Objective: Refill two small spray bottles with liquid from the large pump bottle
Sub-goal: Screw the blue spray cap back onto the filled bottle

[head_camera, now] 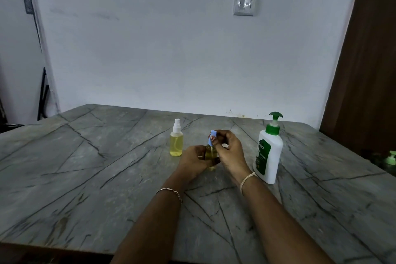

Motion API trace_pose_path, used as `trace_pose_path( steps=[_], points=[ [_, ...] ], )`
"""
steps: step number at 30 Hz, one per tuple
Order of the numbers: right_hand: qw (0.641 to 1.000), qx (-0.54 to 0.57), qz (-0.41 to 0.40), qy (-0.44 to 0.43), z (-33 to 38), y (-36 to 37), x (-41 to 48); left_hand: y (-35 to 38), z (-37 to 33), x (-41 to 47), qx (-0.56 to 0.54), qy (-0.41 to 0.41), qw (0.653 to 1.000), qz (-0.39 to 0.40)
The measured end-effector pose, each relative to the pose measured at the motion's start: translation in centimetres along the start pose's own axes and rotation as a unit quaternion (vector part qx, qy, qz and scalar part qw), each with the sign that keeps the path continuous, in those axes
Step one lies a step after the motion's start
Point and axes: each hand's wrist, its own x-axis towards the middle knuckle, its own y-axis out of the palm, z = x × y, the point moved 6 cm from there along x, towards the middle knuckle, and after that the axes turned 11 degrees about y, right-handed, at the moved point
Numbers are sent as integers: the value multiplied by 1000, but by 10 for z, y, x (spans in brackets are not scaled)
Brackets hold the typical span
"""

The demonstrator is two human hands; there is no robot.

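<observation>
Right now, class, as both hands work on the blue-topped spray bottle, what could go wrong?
1. The right hand pinches the blue spray top while the left hand grips the small bottle of yellow liquid; if the top comes off tilted, liquid may spill on the table.
2. The pump bottle stands close beside the right wrist; a sideways move could topple it.

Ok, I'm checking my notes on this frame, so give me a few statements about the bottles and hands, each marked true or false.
1. The left hand holds the body of the blue-capped spray bottle. True.
2. The right hand rests on the Dettol pump bottle. False: it pinches the blue cap.
3. The white-capped spray bottle stands upright on the table. True.
4. The Dettol pump bottle lies on its side. False: it stands upright.
</observation>
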Motion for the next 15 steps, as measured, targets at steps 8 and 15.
trace_pose_path(
  steps=[8,15],
  points=[
    [998,15,53,13,0,2,-2,0,2,1,13,-10,1000,0],
    [1000,-14,3,18,-4,0,1,0,0,0,16,-9,1000,3]
  ],
)
